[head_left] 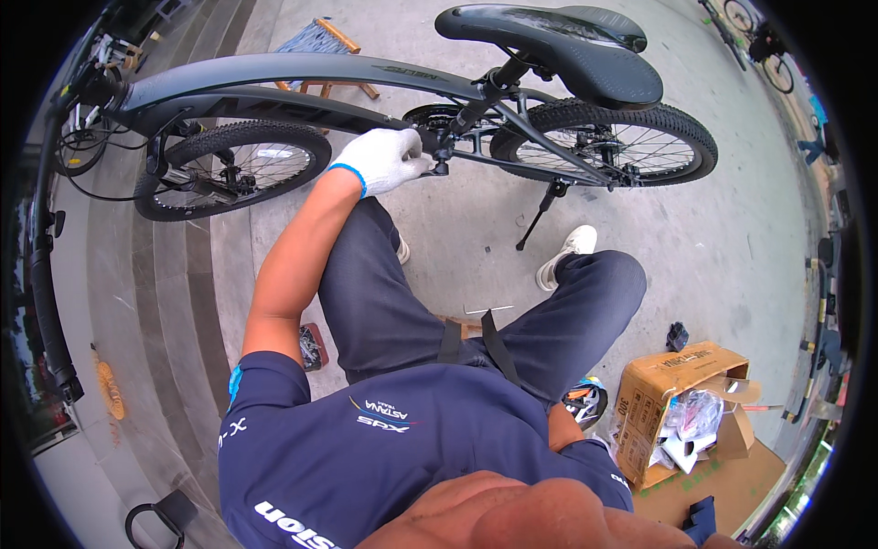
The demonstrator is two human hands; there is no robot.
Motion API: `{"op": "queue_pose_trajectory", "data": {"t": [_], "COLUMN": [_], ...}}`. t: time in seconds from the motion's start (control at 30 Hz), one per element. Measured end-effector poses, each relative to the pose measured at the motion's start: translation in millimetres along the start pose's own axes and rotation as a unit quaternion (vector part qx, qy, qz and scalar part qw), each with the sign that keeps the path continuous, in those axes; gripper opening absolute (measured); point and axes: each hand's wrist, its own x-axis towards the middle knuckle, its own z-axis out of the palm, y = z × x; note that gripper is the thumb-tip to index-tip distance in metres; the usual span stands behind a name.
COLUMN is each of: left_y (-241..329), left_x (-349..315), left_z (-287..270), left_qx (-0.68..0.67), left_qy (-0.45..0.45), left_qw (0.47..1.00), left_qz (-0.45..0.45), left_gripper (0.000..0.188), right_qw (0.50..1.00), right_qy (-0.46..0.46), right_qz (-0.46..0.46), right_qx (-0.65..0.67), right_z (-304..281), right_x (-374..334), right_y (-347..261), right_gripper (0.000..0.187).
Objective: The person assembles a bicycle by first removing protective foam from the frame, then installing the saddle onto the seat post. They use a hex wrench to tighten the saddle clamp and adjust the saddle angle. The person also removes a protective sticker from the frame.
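Observation:
My left hand (389, 162), in a white knit glove with a blue cuff, is at the lower middle of a dark grey bicycle (274, 69). Its fingers are curled closed beside a short black part (441, 168), probably the end of the crank arm. Whatever the fingertips pinch is hidden by the glove. The bicycle stands across the space ahead of my knees, its kickstand (541, 217) down and its black saddle (567, 55) at the upper right. Only a bit of my right arm shows, low at my right side; that hand is out of sight.
On the right, an opened cardboard box (672, 389) holds plastic wrap and white pieces. A small black object (677, 337) lies behind it. A tray of small parts (313, 348) sits by my left thigh. Stone steps (169, 302) run along the left; a wooden folding stool (320, 41) stands beyond the bicycle.

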Motion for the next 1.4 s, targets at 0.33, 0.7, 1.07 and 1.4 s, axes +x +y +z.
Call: {"op": "queue_pose_trajectory", "data": {"t": [0.33, 0.7, 1.07, 1.4], "left_y": [-3, 39, 25, 17], "left_x": [-9, -31, 38, 9], "left_z": [13, 18, 11, -7], "left_qx": [0.015, -0.174, -0.628, -0.698], "left_qy": [-0.033, 0.056, 0.237, 0.307], "left_qw": [0.998, 0.981, 0.739, 0.647], "left_qz": [0.053, 0.069, -0.046, -0.011], "left_gripper": [0.043, 0.053, 0.032, 0.061], "right_qw": [0.998, 0.867, 0.739, 0.782], "right_qy": [0.019, 0.177, -0.103, -0.184], "right_qz": [-0.038, -0.426, -0.648, -0.575], "right_qx": [-0.052, 0.190, -0.154, -0.152], "right_z": [-28, -99, 158, 203], "right_x": [10, -68, -256, -246], "right_y": [-11, -297, -463, -461], "right_gripper": [0.049, 0.050, 0.031, 0.047]}}
